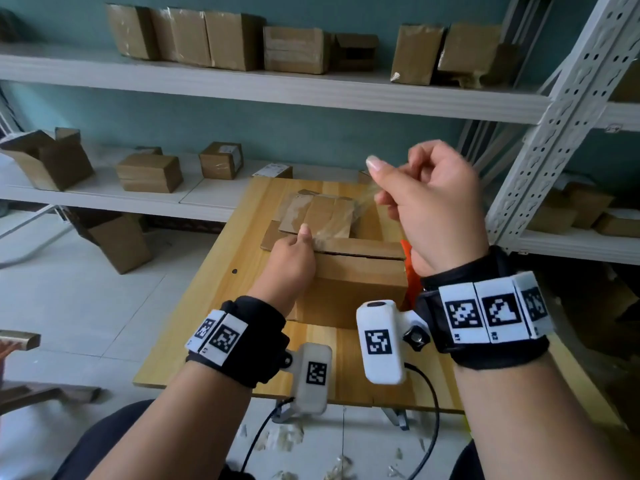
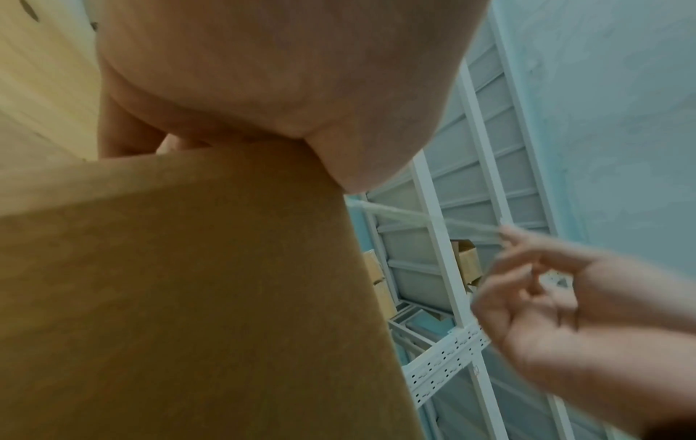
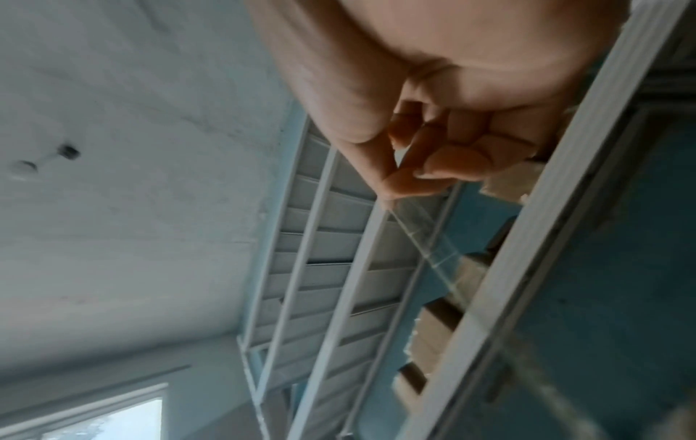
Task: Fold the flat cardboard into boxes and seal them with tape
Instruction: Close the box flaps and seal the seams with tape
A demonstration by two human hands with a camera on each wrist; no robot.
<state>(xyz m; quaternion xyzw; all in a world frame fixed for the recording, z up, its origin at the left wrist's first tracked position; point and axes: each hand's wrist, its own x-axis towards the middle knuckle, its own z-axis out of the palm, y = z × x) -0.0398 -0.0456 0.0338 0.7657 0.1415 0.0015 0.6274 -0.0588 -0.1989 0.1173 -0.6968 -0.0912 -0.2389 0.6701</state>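
Black wrist straps with white tag blocks sit nearest, one on each forearm. Past them a cardboard box [image 1: 356, 282] stands on the wooden table [image 1: 194, 327], top flaps folded down. The left hand [image 1: 291, 265] rests on the box's left top edge, fingers curled over the side and thumb pressing one end of a clear tape [image 1: 341, 220] strip onto the flap. The right hand [image 1: 433, 202] is raised above and to the right of the box, thumb and forefinger pinched on the other end of the strip, the other fingers curled in; the strip runs taut between both hands. Flat cardboard [image 1: 322, 213] lies behind the box. An orange tool [image 1: 410, 271] shows beside the box's right side. Beyond, white shelves [image 1: 277, 88] hold more boxes
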